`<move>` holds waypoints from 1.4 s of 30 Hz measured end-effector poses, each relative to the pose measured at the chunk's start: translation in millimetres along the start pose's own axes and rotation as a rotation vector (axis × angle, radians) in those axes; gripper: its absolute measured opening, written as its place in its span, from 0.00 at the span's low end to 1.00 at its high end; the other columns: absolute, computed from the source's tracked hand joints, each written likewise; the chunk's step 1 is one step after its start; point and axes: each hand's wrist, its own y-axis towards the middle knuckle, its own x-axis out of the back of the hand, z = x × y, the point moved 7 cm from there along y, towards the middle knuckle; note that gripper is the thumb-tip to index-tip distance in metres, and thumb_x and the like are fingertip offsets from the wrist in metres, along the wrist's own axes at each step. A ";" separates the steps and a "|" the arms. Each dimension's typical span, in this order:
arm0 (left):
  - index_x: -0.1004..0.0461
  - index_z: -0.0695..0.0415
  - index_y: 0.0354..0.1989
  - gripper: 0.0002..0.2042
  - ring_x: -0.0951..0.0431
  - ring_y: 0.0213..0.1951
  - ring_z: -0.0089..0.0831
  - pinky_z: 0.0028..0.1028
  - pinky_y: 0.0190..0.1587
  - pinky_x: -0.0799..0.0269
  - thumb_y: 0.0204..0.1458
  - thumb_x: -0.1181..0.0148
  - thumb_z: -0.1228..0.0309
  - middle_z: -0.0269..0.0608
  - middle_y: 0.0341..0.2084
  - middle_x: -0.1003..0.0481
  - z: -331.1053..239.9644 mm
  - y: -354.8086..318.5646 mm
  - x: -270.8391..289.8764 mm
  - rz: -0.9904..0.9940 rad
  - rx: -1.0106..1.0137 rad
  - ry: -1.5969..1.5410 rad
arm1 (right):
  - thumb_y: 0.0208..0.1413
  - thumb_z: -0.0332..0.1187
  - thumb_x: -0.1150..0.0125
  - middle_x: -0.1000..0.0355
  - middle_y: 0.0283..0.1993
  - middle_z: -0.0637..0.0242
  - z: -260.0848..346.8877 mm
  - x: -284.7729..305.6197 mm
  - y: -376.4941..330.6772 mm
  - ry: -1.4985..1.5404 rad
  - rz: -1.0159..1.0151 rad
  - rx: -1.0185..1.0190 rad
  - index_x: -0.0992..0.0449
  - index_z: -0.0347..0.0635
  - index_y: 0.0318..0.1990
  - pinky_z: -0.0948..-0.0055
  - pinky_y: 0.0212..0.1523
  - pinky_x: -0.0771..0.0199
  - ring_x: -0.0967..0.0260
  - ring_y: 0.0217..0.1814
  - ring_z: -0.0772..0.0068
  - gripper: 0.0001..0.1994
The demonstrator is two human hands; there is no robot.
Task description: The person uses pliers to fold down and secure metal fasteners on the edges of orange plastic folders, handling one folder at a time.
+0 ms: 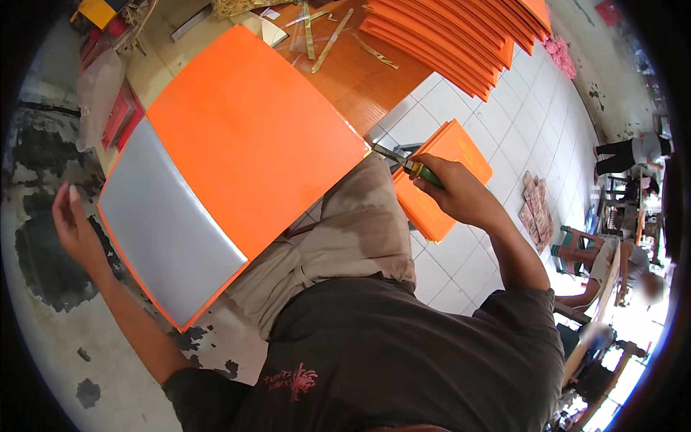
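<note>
A large, glossy orange folder-like cover (252,137) lies opened out across the table edge and over my lap. A smooth grey panel (169,223) spans its lower left part. My left hand (75,227) is off the cover's left edge, fingers stretched out and holding nothing. In my right hand (457,191) is a green-handled tool (426,173) with a narrow metal end. That end reaches the cover's right corner, where a small pale bit shows. Its exact kind cannot be made out, as my fingers hide part of the handle.
Orange covers (461,43) are piled at the far right of the wooden table (374,86). More lie in a stack (453,155) on a low support beyond my right hand. Gold strips (332,42) are scattered on the tabletop. A peeling wall (50,237) stands close on the left. People are at the far right.
</note>
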 end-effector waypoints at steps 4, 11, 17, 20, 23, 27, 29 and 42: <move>0.18 0.62 0.64 0.15 0.19 0.64 0.34 0.35 0.69 0.27 0.74 0.39 0.71 0.43 0.63 0.17 -117.4 -23.0 -84.4 0.412 -0.300 0.008 | 0.76 0.33 0.38 0.17 0.53 0.45 -0.2 0.8 5.1 0.027 0.038 0.030 0.24 0.34 0.62 0.47 0.56 0.21 0.20 0.57 0.35 0.15; 0.21 0.55 0.70 0.23 0.28 0.76 0.50 0.48 0.78 0.33 0.70 0.36 0.59 0.44 0.74 0.25 -228.2 -101.0 -213.1 0.919 -0.809 -0.033 | 0.77 0.33 0.36 0.15 0.52 0.49 5.7 4.4 13.3 0.002 0.133 0.030 0.23 0.33 0.64 0.53 0.56 0.20 0.16 0.55 0.45 0.16; 0.25 0.49 0.75 0.31 0.33 0.79 0.47 0.52 0.82 0.39 0.69 0.40 0.47 0.40 0.78 0.30 -245.0 -147.4 -267.6 1.055 -0.957 -0.166 | 0.77 0.33 0.35 0.14 0.51 0.51 3.1 6.0 14.4 -0.025 0.156 0.018 0.25 0.31 0.66 0.58 0.58 0.19 0.14 0.54 0.52 0.18; 0.26 0.46 0.77 0.32 0.34 0.80 0.47 0.54 0.84 0.43 0.70 0.46 0.41 0.40 0.78 0.30 -241.3 -157.0 -279.2 1.061 -1.006 -0.143 | 0.77 0.33 0.36 0.15 0.50 0.47 -4.5 4.4 14.9 0.029 0.171 0.010 0.25 0.32 0.67 0.55 0.55 0.19 0.16 0.53 0.45 0.19; 0.26 0.42 0.77 0.33 0.35 0.81 0.47 0.55 0.85 0.47 0.72 0.53 0.38 0.40 0.78 0.30 -238.9 -162.7 -283.9 1.097 -0.999 -0.122 | 0.76 0.32 0.36 0.16 0.49 0.44 -9.6 3.2 15.6 0.055 0.180 0.019 0.25 0.33 0.68 0.54 0.53 0.20 0.16 0.51 0.42 0.19; 0.26 0.38 0.78 0.33 0.37 0.81 0.46 0.55 0.86 0.51 0.72 0.55 0.36 0.40 0.78 0.30 -234.1 -166.1 -287.5 1.113 -0.975 -0.100 | 0.76 0.32 0.36 0.16 0.49 0.44 -10.0 2.8 17.5 0.076 0.198 0.019 0.25 0.32 0.68 0.54 0.53 0.20 0.16 0.51 0.42 0.19; 0.26 0.38 0.78 0.33 0.37 0.82 0.46 0.55 0.86 0.51 0.72 0.54 0.36 0.39 0.79 0.31 -233.4 -167.0 -287.8 1.113 -0.980 -0.095 | 0.76 0.33 0.36 0.16 0.49 0.44 -9.2 2.4 18.2 0.074 0.207 0.010 0.25 0.33 0.68 0.53 0.53 0.20 0.17 0.51 0.41 0.19; 0.26 0.37 0.78 0.31 0.38 0.82 0.43 0.53 0.87 0.52 0.72 0.50 0.39 0.37 0.80 0.32 -232.2 -168.5 -286.7 1.091 -0.986 -0.071 | 0.76 0.33 0.35 0.17 0.49 0.43 -6.0 4.2 21.9 0.015 0.271 -0.031 0.26 0.34 0.67 0.51 0.52 0.21 0.18 0.51 0.38 0.19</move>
